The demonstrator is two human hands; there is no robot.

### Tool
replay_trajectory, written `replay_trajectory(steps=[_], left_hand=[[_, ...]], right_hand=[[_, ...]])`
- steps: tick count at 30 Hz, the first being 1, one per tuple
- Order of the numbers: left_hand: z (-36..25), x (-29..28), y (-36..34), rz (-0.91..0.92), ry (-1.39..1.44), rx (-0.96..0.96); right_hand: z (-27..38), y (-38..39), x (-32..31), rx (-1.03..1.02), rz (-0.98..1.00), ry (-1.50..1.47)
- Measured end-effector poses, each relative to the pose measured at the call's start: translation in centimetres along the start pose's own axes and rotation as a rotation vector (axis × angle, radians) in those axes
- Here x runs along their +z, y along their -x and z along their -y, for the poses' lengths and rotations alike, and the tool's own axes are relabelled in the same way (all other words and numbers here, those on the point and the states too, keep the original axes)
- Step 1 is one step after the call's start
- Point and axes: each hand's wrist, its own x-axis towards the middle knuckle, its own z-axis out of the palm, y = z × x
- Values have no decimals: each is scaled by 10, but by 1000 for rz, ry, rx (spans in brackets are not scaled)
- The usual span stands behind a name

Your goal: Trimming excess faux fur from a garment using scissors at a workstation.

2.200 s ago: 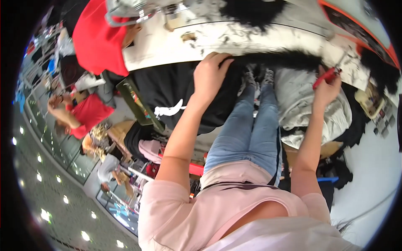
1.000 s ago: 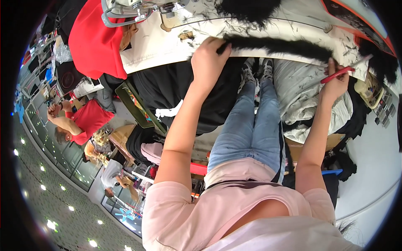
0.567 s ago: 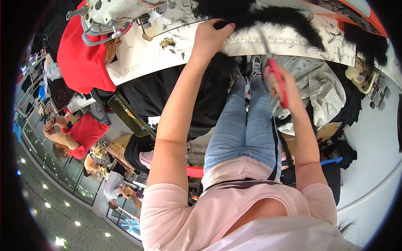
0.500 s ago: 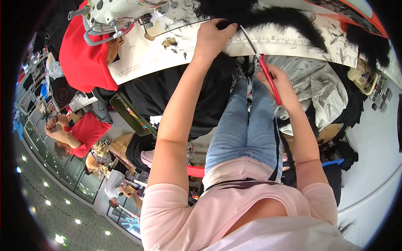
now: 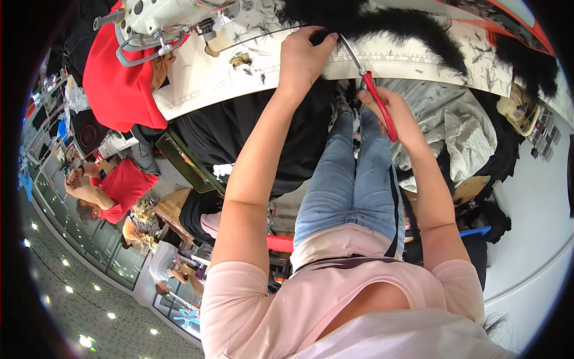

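Note:
My left hand (image 5: pixel 304 58) pinches the near edge of black fluffy trim (image 5: pixel 394 25) at the back of the white tabletop. In my right hand (image 5: pixel 391 110) is a pair of scissors (image 5: pixel 372 90) with red handles, my fingers wrapped round the grips. Its metal blades point up and left, their tips close to my left thumb at the trim. Whether the blades touch the trim is hard to see. The rest of the fluffy strip curves off to the right across the table.
A sewing machine (image 5: pixel 164 24) stands at the back left, with red fabric (image 5: pixel 122 84) hanging beside it. Ruler markings run along the white table (image 5: pixel 209 87), strewn with black fluff. Black cloth and grey sheeting (image 5: pixel 460 125) hang below its edge. Other people are at the far left.
The scissors and my right hand have shifted slightly left and up, bringing the blades nearer to my left fingers. My left hand has barely moved.

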Motion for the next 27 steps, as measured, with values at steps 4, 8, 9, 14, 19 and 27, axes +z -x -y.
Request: replay_trajectory(steps=[4, 8, 9, 14, 19, 27], left_hand=[[-7, -1, 3, -66, -140, 97], [-3, -3, 2, -83, -194, 174], [-5, -4, 2, -81, -193, 174], [-8, -4, 5, -128, -231, 190], [-8, 1, 9, -192, -267, 298], [-14, 2, 20, -181, -374, 351]], right_hand=[[4, -1, 1, -17, -6, 90], [5, -3, 2, -20, -15, 80], [2, -6, 1, -18, -16, 79], [3, -7, 1, -64, -1, 158], [-4, -11, -2, -69, 72, 93], [-2, -12, -2, -117, 47, 94]])
